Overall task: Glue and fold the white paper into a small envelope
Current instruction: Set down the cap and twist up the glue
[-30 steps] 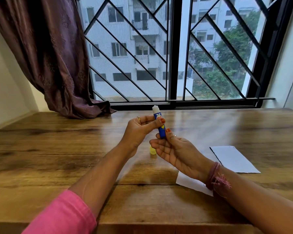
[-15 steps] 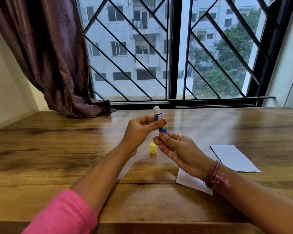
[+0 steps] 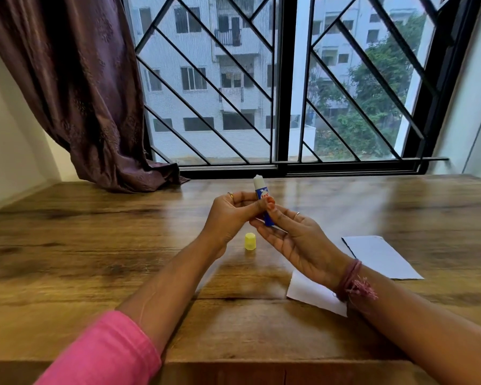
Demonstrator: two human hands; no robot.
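A blue glue stick [image 3: 262, 194] stands upright above the table, its white glue tip bare. My left hand [image 3: 228, 215] pinches its middle between thumb and fingers. My right hand [image 3: 295, 240] lies palm up under it, fingertips touching the stick's lower end. The yellow cap [image 3: 250, 241] stands on the wooden table [image 3: 95, 245] just below my hands. A white paper [image 3: 383, 257] lies flat to the right. Another white paper piece [image 3: 308, 293] shows beneath my right wrist, partly hidden.
A barred window [image 3: 278, 79] runs along the table's far edge. A brown curtain [image 3: 75, 87] hangs at the back left and rests on the tabletop. The table's near edge is right below my forearms.
My right hand has shifted slightly right and its fingers have moved on the stick's base. The yellow cap, half hidden before, is now in full view. The left hand holds still.
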